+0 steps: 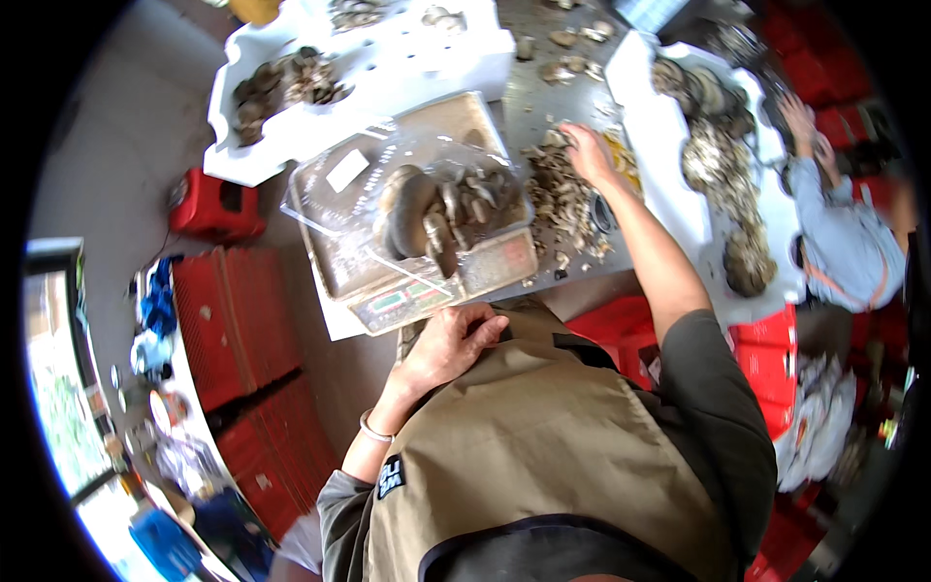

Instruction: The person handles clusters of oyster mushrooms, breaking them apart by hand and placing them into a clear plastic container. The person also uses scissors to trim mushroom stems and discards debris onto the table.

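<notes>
My right hand reaches over a pile of loose mushroom pieces on the metal table. Its fingertips touch the pile's upper part; whether they grip a piece cannot be made out. My left hand rests curled against my apron, just in front of the digital weighing scale, with nothing visible in it. On the scale's pan lies a clear plastic bag. Clustered mushrooms, probably oyster mushrooms, show in or under the plastic. A dark round object sits beside my right wrist.
White foam boxes of mushrooms stand at the upper left and right. Beyond the right box, another person's hands are at the table. Red crates stack on the left; another red crate sits below the table at right.
</notes>
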Available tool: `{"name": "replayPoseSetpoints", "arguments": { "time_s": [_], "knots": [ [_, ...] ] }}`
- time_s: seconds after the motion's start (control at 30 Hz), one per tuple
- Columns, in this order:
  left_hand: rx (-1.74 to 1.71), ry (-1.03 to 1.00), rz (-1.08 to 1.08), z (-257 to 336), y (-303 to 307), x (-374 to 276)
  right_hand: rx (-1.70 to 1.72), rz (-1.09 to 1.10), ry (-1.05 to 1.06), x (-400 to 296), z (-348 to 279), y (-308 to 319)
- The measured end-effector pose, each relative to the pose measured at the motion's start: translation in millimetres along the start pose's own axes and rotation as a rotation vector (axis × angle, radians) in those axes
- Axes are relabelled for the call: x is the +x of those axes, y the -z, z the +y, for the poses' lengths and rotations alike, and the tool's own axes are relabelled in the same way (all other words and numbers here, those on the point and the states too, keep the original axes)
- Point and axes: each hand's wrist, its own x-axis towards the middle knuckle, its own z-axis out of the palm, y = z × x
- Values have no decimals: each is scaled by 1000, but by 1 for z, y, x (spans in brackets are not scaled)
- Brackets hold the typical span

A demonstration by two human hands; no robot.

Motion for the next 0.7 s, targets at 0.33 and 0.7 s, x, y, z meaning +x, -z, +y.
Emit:
{"name": "replayPoseSetpoints", "arguments": {
  "time_s": [0.33,0.7],
  "knots": [
    [-204,169,277,-12,-25,-6,810,-336,-729,34,20,35],
    [-127,102,316,-18,-25,-13,1160,-401,-798,43,31,41]
  ]
}}
